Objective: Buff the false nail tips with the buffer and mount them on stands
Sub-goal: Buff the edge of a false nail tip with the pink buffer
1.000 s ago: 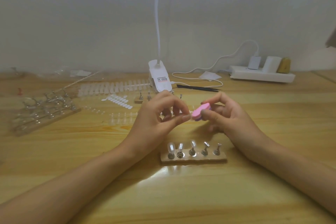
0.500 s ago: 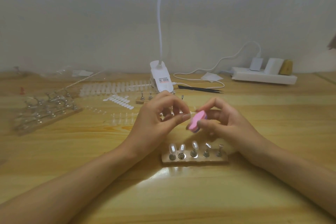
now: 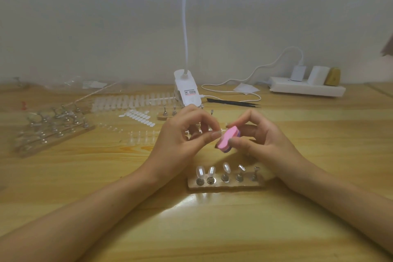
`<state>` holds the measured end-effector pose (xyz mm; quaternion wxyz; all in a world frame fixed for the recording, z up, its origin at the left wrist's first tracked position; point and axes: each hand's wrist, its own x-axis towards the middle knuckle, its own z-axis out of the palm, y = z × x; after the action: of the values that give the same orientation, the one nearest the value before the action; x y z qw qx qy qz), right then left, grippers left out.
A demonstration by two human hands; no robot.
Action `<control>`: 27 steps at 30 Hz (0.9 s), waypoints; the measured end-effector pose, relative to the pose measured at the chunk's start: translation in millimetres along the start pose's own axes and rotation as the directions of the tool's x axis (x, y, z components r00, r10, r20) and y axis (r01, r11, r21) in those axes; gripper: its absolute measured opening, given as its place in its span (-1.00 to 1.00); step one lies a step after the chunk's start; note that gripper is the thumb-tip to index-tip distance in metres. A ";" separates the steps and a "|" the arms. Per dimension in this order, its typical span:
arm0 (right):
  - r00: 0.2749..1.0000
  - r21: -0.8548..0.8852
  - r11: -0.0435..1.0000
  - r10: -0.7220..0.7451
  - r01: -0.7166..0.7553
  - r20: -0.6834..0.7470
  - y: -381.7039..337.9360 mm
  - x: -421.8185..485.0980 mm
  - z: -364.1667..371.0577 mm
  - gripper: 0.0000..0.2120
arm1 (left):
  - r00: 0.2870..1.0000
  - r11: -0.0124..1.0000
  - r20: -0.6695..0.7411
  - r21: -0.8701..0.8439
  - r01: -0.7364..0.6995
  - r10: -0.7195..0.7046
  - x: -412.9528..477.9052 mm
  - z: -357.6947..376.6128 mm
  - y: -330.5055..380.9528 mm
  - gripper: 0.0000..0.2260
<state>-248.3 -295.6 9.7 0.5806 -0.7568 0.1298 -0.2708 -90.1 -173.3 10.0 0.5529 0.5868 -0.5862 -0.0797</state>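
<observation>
My right hand [image 3: 261, 140] pinches a small pink buffer block [image 3: 226, 139] between thumb and fingers. Its pink face meets the fingertips of my left hand [image 3: 182, 140], which pinch a clear false nail tip [image 3: 220, 132], mostly hidden by the fingers. Just in front of both hands lies a wooden stand base [image 3: 227, 185] with a row of metal stands; the three on the left carry clear nail tips, the two on the right are bare. A strip of white nail tips [image 3: 131, 101] and loose white ones [image 3: 138, 116] lie further back on the left.
A white clip lamp [image 3: 187, 91] stands behind my hands, with black tweezers [image 3: 234, 103] to its right. A white power strip [image 3: 306, 89] with plugs and a cable sits at the back right. Another wooden base with several stands [image 3: 53, 132] lies at the left.
The buffer has tilted and slid down and back against the nail tip in short strokes. My left hand has stayed nearly still.
</observation>
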 end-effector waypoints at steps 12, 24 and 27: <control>0.998 -0.029 1.000 -0.004 0.002 -0.066 -1.6 0.3 -1.0 -0.72 | 1.000 1.000 0.011 0.000 0.001 -0.001 0.0 0.1 2.3 -0.94; 0.988 0.011 1.000 -0.024 0.026 -0.149 -1.8 1.0 -2.6 -0.70 | 1.000 1.000 0.001 -0.004 -0.004 0.004 -1.2 0.6 3.7 -0.93; 0.998 -0.027 1.000 -0.001 -0.001 -0.057 -1.1 0.3 -1.2 -0.70 | 1.000 1.000 -0.005 -0.007 0.005 -0.005 -0.9 0.7 3.8 -0.94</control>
<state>-248.9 -296.4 11.1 0.5666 -0.7564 0.1498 -0.2904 -93.2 -171.8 12.0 0.5561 0.5867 -0.5829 -0.0817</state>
